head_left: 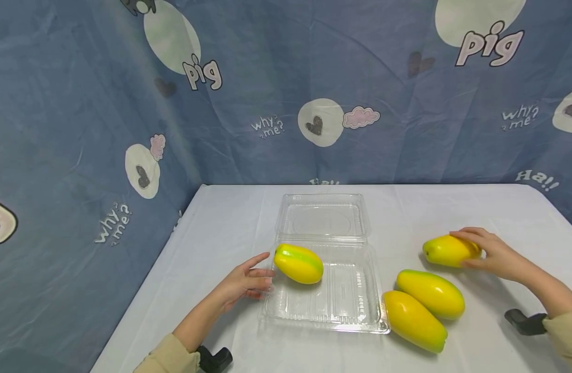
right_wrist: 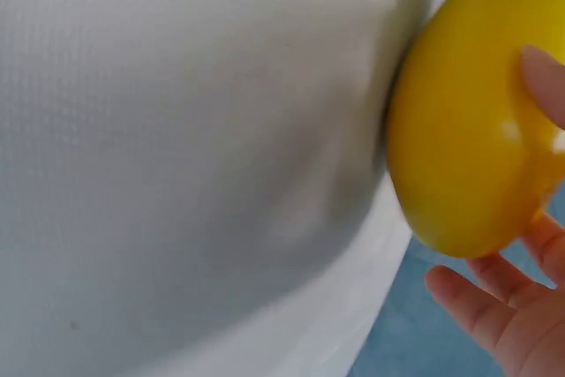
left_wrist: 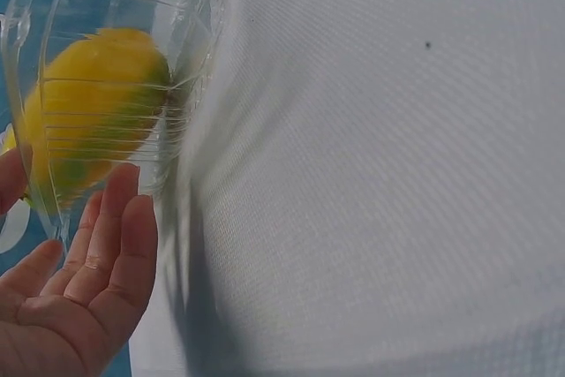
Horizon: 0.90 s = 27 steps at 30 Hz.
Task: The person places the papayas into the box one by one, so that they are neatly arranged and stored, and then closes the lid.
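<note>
My right hand (head_left: 493, 253) grips the far yellow-green papaya (head_left: 446, 250) on the right of the table, thumb on one side and fingers on the other. In the right wrist view that papaya (right_wrist: 477, 112) lies close over the white cloth. A clear plastic clamshell box (head_left: 351, 305) stands in the middle with its lid (head_left: 323, 215) folded back. One papaya (head_left: 298, 264) lies inside, at the box's left side. Beside the left wall, my left hand (head_left: 246, 282) has its fingers loosely extended, the fingertips right at the plastic in the left wrist view.
Two more papayas, an upper one (head_left: 430, 294) and a lower one (head_left: 413, 321), lie side by side at the box's right front corner. White cloth covers the table (head_left: 239, 217). A printed blue curtain (head_left: 248, 62) hangs behind and to the left.
</note>
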{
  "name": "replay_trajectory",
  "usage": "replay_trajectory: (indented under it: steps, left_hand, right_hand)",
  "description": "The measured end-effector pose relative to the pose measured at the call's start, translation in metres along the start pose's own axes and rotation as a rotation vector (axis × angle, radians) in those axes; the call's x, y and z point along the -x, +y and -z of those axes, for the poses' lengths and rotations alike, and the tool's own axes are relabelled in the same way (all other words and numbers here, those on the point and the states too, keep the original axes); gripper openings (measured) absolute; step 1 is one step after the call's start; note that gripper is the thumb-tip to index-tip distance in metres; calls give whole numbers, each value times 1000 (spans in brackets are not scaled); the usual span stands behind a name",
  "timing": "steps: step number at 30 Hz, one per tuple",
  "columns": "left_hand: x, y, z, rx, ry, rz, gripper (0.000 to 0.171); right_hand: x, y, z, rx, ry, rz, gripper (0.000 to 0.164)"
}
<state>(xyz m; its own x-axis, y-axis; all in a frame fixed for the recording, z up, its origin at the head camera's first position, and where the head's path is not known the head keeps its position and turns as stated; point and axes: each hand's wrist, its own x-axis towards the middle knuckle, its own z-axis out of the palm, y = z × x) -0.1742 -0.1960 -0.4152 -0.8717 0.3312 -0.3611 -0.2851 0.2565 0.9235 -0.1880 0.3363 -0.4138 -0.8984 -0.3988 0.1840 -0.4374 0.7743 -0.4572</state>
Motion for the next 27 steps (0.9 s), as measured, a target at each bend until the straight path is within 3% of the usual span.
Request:
replay_trajectory:
  steps: [12,27]
  left_hand:
    - [0,0,-1,-1,11,6,72]
    - [0,-1,0,7,3,3,72]
  right_hand:
    - [-6,3,0,-32,-52,-89,66]
    - [-9,-2,0,-13,-38,-112,66]
